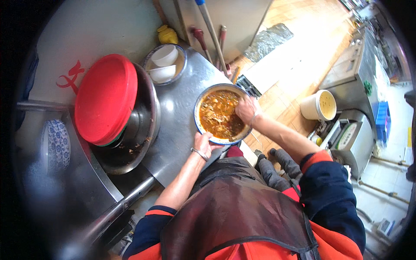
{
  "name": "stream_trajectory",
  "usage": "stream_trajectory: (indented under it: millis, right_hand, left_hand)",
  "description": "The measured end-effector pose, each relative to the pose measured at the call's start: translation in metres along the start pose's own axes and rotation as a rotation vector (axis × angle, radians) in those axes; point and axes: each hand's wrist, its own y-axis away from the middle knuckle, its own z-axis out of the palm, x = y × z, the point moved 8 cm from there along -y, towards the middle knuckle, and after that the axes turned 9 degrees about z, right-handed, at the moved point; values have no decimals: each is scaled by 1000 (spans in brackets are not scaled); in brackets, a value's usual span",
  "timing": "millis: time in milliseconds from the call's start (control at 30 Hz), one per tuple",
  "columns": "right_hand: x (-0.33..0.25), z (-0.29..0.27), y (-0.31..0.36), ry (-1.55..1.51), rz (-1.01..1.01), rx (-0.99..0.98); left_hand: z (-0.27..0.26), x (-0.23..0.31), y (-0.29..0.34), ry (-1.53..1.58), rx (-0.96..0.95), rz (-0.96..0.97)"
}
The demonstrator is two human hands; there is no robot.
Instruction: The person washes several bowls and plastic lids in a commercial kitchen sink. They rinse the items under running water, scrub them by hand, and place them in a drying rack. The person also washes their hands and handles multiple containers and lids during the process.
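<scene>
An enamel basin (pixel 197 113) with a blue rim, full of reddish-brown saucy food (pixel 219 113) in chunks, is in front of me at the right edge of the steel counter. My left hand (pixel 203 144), with a bangle at the wrist, is closed on its near rim, thumb on top and fingers underneath. Over the right side of the basin, my right hand (pixel 248 109) reaches in with its fingertips at the food. Those fingertips are partly hidden, so I cannot tell whether they pinch anything.
A red round lid (pixel 106 99) leans in a large metal pan (pixel 149 130) at left. Behind are a basin (pixel 185 65) with white bowls (pixel 164 55) and long handles (pixel 212 32). A patterned bowl (pixel 56 145) is far left. A white bucket (pixel 310 105) stands on the floor at right.
</scene>
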Motion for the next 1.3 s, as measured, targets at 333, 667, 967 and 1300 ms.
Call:
stream_trajectory:
  millis: [333,667,967,1300]
  right_hand:
    - [8,-46,55,-505,-38,398]
    - [73,21,64,-1014,470,289]
    - [57,-66,-41,-1120,197,422]
    - [-54,2,-196,-1306,463,-164]
  left_hand:
    - [-33,129,-71,-106,311,417]
    - [-41,138,-174,411,466,387]
    - [-62,133,-147,365,530,426]
    - [-50,76,-76,204,441,270]
